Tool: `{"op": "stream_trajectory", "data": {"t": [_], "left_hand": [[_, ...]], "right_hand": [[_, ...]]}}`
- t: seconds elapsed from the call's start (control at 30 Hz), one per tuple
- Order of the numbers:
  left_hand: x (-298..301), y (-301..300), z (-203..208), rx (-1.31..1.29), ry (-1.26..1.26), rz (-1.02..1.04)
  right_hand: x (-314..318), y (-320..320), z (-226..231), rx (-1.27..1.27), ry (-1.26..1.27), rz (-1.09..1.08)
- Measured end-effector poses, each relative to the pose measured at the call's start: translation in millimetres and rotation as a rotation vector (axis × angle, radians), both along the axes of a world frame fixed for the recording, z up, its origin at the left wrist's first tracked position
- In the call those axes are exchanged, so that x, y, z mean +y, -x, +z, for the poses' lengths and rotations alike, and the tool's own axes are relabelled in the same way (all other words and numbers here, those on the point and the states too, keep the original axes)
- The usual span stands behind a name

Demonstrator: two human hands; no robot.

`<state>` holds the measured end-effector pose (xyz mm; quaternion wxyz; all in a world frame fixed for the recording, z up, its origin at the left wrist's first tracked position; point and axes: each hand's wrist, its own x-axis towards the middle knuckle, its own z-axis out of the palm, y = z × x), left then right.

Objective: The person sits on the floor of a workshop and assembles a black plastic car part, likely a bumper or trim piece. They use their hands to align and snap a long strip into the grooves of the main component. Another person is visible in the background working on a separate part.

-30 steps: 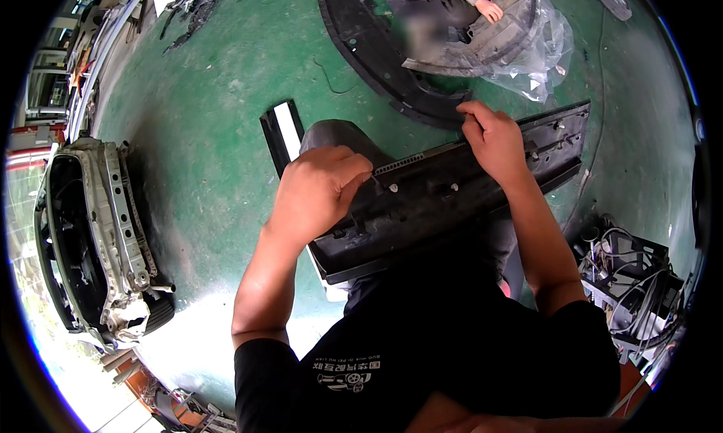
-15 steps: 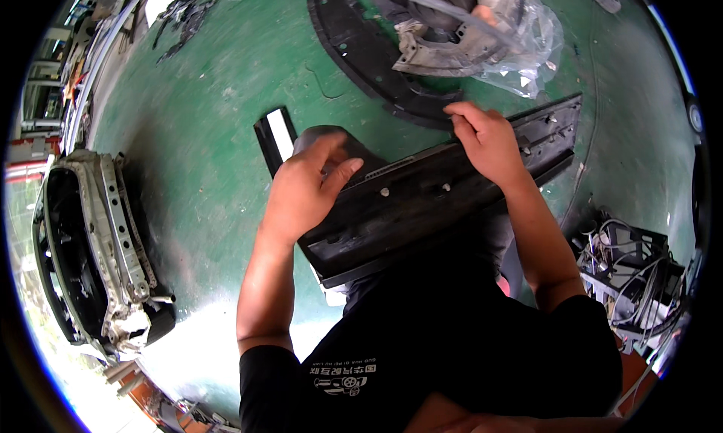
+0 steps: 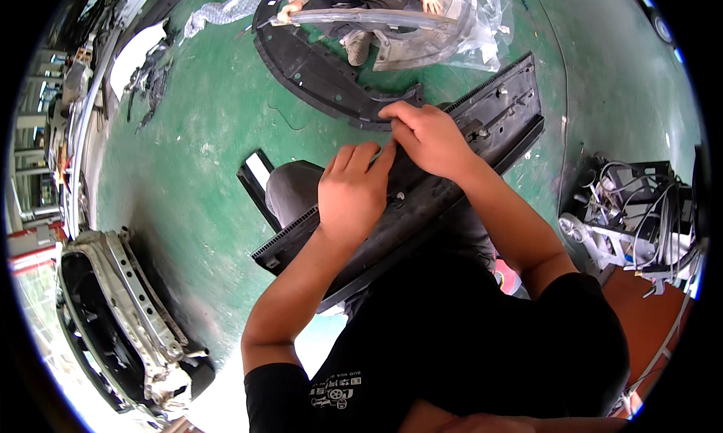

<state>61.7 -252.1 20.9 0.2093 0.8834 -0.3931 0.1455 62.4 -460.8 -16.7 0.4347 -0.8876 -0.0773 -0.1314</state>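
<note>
A long black plastic trim panel [image 3: 316, 251] lies slanted across my lap, its ribbed inner side up with clips and a toothed far edge. My left hand [image 3: 352, 192] is at the middle of that far edge, fingers bent and index finger reaching toward the other hand; its thumb is hidden. Just right of it, my right hand [image 3: 433, 143] is closed, with thumb and index finger bent together above the edge. Whatever the fingertips of either hand pinch is too small or hidden to tell. A pale clip [image 3: 400, 196] sits on the panel beside my left hand.
Across from me another person's hand [image 3: 288, 11] holds a long grey strip [image 3: 361, 16]. A curved black liner [image 3: 301, 75] lies on the green floor before me, near clear plastic wrap [image 3: 489, 26]. A cut car-body section [image 3: 135, 305] stands left; a cable-draped cart [image 3: 633, 207] stands right.
My left hand has moved right along the panel's far edge, close to my right hand. The panel is tilted more steeply, right end farther away. The view has also shifted.
</note>
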Motion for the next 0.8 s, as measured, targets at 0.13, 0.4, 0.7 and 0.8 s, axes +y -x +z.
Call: {"op": "stream_trajectory", "data": {"t": [0.13,0.4,0.7,0.8], "left_hand": [[-7,-4,-14,-0.107,0.043,-0.006],[-18,-14,-18,-0.140,-0.054,-0.043],[-19,-33,-1,0.086,-0.038,-0.182],[-11,-38,9,0.237,0.004,-0.235]], "right_hand": [[6,-3,-9,-0.005,0.025,-0.040],[0,-12,-19,-0.004,0.012,-0.047],[-3,-5,-7,0.000,-0.022,-0.016],[-5,0,2,0.013,-0.061,0.000]]}}
